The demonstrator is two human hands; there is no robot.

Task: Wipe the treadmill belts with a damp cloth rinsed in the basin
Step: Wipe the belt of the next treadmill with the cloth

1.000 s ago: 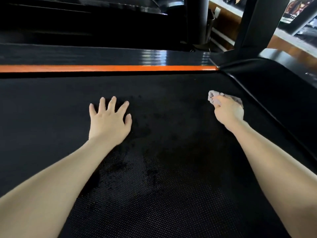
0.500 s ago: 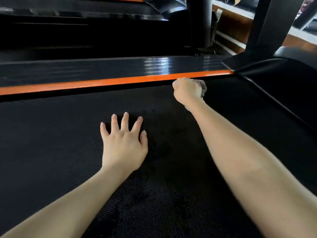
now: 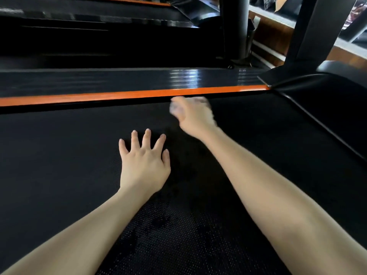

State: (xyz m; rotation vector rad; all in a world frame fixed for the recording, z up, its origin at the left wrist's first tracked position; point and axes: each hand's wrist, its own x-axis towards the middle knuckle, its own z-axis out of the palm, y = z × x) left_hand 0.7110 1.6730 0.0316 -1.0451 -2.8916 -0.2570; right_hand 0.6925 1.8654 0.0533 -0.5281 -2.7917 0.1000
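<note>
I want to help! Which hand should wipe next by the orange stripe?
Right. The right hand grips the cloth beside the orange stripe; the left hand lies flat on the belt.

A wide black treadmill belt lies open to the left and in the near foreground. The left hand rests flat on its middle, fingers spread. The blurred right hand, bunched round a pale cloth, sits just beside the belt's far edge. An orange strip and a glossy side rail border that edge. At right, a sloped black cover and an upright post close off the belt.
</note>
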